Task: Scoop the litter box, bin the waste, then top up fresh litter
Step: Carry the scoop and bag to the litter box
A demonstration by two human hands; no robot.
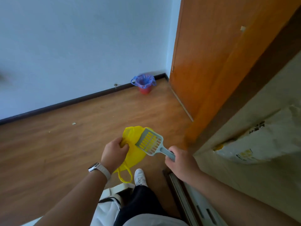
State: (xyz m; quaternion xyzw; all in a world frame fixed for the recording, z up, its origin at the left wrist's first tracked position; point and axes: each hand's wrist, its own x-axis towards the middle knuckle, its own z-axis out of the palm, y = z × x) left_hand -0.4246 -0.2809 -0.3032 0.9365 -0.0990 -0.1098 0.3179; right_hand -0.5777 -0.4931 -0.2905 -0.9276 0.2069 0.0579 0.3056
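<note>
1. Starting nearest the camera, a white shoe (140,176) is seen on the wooden floor (73,136), below and between the two forearms, and a watch (96,166) is worn on the left wrist.
2. The left hand (114,151) is closed on the yellow bag (136,154). The bag's gathered top is pinched between curled fingers and thumb, while the rest hangs down with one handle loop dangling just beside the shoe.
3. The bag is judged to be thin, soft, light and rather slippery, so it is best taken by its bunched mouth or its loops. Whether any waste is inside cannot be told.
4. The right hand (179,162) is wrapped round the handle of the scoop (150,142). The slotted blade is held out in front of the bag, and yellow shows through the slots. No waste is seen on the blade.
5. The scoop is judged to be stiff, light plastic, and the handle is the proper place to grip it.
6. A pale printed sack (260,144) lies to the right on a beige surface. Whether it holds litter cannot be told.
7. A red bin (144,90) with a blue liner (143,79) stands farthest off, in the corner by the orange door (211,54), well apart from both hands.
8. No litter box is in view.
</note>
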